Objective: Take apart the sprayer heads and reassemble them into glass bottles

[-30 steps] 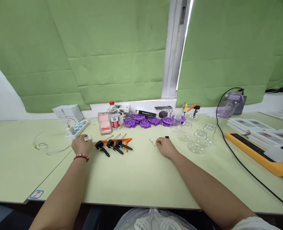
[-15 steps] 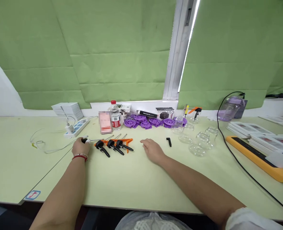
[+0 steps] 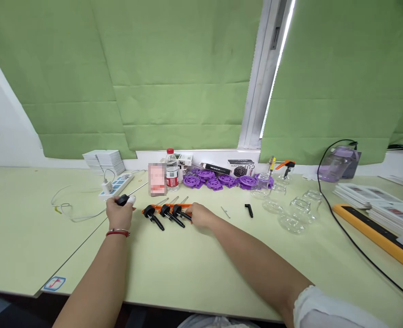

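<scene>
My left hand [image 3: 119, 213] is closed on a black pump head [image 3: 123, 199] with a thin metal tube pointing up and right. To its right, three black pump heads [image 3: 167, 214] with tubes lie side by side beside orange pieces [image 3: 158, 208]. My right hand [image 3: 201, 216] reaches the right end of that row, its fingers closed at an orange piece and partly hidden. Farther right on the table are a small thin metal rod [image 3: 225, 212] and a short black nozzle [image 3: 249, 210].
Purple discs [image 3: 228, 181], a red-capped bottle [image 3: 172, 171] and a pink box [image 3: 157, 179] stand along the back. Clear glass vessels [image 3: 292, 218] are at right, near a black cable and a yellow-edged bar [image 3: 375, 234]. A power strip [image 3: 119, 184] lies at left.
My left hand has lifted the black pump head, whose tube now points up. My right hand has moved left to the orange pieces, and a thin rod now shows where it was. The view has shifted slightly.
</scene>
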A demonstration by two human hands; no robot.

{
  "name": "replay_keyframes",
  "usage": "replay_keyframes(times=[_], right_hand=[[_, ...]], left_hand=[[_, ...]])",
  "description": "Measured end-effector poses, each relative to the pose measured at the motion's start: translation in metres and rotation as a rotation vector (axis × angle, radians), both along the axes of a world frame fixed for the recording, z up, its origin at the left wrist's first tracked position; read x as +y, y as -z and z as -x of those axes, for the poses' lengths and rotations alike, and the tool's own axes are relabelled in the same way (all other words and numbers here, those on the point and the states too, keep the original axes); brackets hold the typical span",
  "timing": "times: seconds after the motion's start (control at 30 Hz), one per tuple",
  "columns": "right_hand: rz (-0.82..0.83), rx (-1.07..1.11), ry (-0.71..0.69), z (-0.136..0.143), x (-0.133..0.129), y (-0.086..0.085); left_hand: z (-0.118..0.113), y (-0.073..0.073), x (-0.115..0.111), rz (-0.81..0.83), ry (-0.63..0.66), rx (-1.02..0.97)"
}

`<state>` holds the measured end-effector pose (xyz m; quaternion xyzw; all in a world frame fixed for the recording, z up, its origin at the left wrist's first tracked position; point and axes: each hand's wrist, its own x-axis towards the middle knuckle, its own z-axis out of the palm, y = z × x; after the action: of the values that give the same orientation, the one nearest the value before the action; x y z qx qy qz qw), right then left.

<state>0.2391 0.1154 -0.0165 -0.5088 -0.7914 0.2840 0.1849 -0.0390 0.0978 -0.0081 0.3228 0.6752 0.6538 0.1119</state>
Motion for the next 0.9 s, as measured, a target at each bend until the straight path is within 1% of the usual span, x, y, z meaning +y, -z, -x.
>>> replay_keyframes(times=[0.13,0.2,0.23,0.27,0.33,0.4,0.43,0.47,0.53,0.6,0.7,0.8,0.9], right_hand=[[-0.037,0.089,0.115,-0.013,-0.009,0.0],[-0.077,0.153,0.184,-0.026,-0.012,-0.002],[-0.091,0.224,0.221,-0.034,-0.014,-0.004],[-0.093,0.334,0.258,-0.044,-0.016,-0.007],[-0.043,0.662,0.316,-0.065,-0.021,-0.015],[0.071,1.01,0.346,-0.089,-0.029,-0.023],[0.13,1.136,0.353,-0.101,-0.034,-0.026],[0.188,1.228,0.358,-0.112,-0.039,-0.027],[0.297,1.341,0.365,-0.132,-0.047,-0.026],[0.391,1.411,0.367,-0.146,-0.051,-0.021],[0.474,1.497,0.357,-0.156,-0.052,-0.013],[0.478,1.533,0.338,-0.157,-0.05,-0.009],[0.488,1.53,0.333,-0.152,-0.051,-0.009]], left_hand=[[-0.02,-0.014,-0.011,-0.021,0.204,0.087],[-0.037,-0.025,-0.016,-0.034,0.303,0.114],[-0.047,-0.031,-0.019,-0.043,0.375,0.126],[-0.059,-0.037,-0.021,-0.047,0.457,0.143],[-0.086,-0.046,-0.026,-0.004,0.674,0.166],[-0.118,-0.052,-0.031,0.068,0.858,0.148],[-0.134,-0.053,-0.033,0.101,0.931,0.131],[-0.15,-0.053,-0.035,0.135,0.991,0.114],[-0.178,-0.051,-0.038,0.196,1.088,0.083],[-0.202,-0.046,-0.039,0.203,1.137,0.03],[-0.223,-0.037,-0.036,0.189,1.124,-0.063],[-0.232,-0.026,-0.031,0.168,1.116,-0.157],[-0.233,-0.016,-0.03,0.138,1.146,-0.239]])
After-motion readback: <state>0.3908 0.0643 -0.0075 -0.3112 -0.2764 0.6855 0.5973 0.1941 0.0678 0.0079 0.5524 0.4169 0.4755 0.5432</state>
